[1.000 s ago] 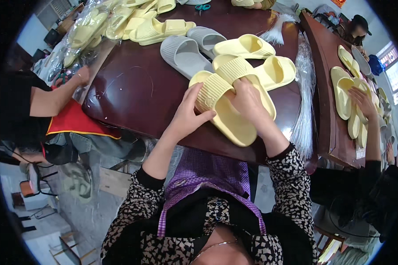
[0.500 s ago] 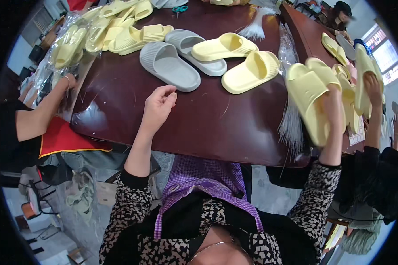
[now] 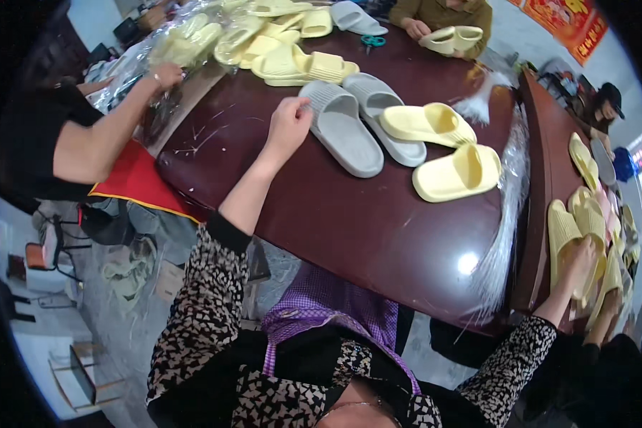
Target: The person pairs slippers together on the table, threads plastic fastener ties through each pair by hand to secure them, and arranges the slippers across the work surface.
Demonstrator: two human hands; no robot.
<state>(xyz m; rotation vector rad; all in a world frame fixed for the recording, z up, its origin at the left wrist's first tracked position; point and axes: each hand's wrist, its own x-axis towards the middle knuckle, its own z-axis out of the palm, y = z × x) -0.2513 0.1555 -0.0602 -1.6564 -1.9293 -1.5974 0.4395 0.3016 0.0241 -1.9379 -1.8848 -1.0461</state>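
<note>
My left hand [image 3: 290,127], fingers curled, is at the left edge of a grey slipper [image 3: 342,128]; whether it touches is unclear. I see nothing held in it. Beside that slipper lies its grey mate [image 3: 385,118]. Two pale yellow slippers, one [image 3: 428,125] overlapping the grey mate and another [image 3: 456,173] nearer me, lie to the right. At the far right, my right hand [image 3: 580,262] grips a pair of yellow slippers [image 3: 565,227] over the adjoining table, its fingers partly hidden inside the openings.
Several yellow slippers [image 3: 285,60], some in clear bags [image 3: 185,43], are piled at the back left near scissors [image 3: 372,41]. Clear plastic strands [image 3: 503,250] hang over the right edge of the dark red table [image 3: 321,221]. Co-workers sit at left, back and right; one holds a yellow slipper [image 3: 453,39].
My right hand has carried the yellow slipper pair rightward to the neighbouring table. My left hand has moved up to the grey slipper. The whole view has turned toward the right.
</note>
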